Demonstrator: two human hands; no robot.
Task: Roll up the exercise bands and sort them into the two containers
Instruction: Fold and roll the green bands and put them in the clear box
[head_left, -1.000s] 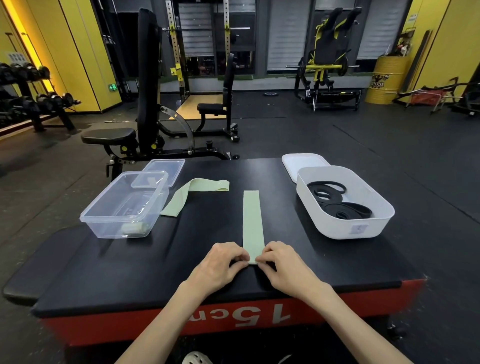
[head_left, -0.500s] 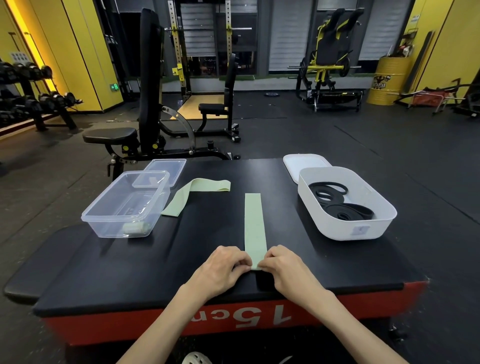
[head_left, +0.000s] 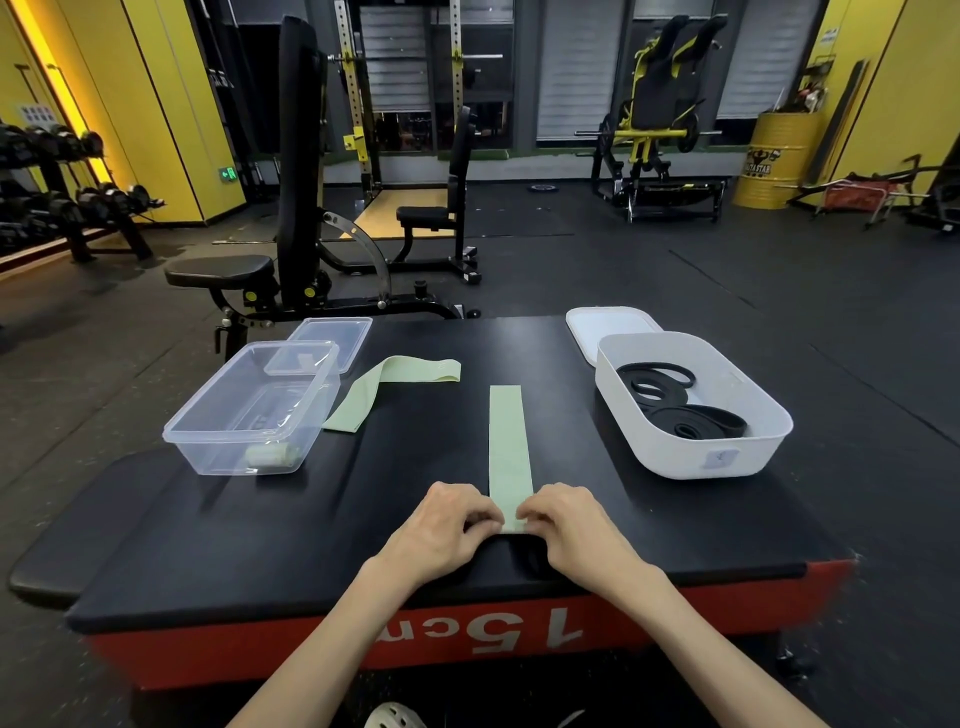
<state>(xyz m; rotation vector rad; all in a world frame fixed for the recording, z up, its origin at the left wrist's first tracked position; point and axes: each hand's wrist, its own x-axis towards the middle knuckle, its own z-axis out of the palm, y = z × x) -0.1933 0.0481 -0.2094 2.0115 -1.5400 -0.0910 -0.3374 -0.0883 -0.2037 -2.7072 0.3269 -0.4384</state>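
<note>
Now: left hand (head_left: 445, 526) and right hand (head_left: 577, 525) side by side at the middle of the near edge of the tabletop (head_left: 234, 535). Both have curled fingers and pinch the near end of a pale green band (head_left: 506, 447) from either side. That end looks folded over under the fingertips; how many turns cannot be told.

Band: lies flat and straight on the tabletop, running from the hands toward the far edge and ending about midway across.

Second band (head_left: 395, 382): same green, unrolled, bent in an angle. It lies left of the first and apart from it, with its lower end just beside the clear box (head_left: 218, 460).

Clear box: toward the left edge, open. One small pale green roll (head_left: 270, 455) lies in its near corner. Clear lid (head_left: 332, 336) lies behind it, toward the far left corner, partly hidden by the box.

White box (head_left: 675, 460): toward the right edge, open, with coiled black bands (head_left: 691, 421) inside. White lid (head_left: 608, 325) lies flat behind it, at the far edge; the box hides part of it.
</note>
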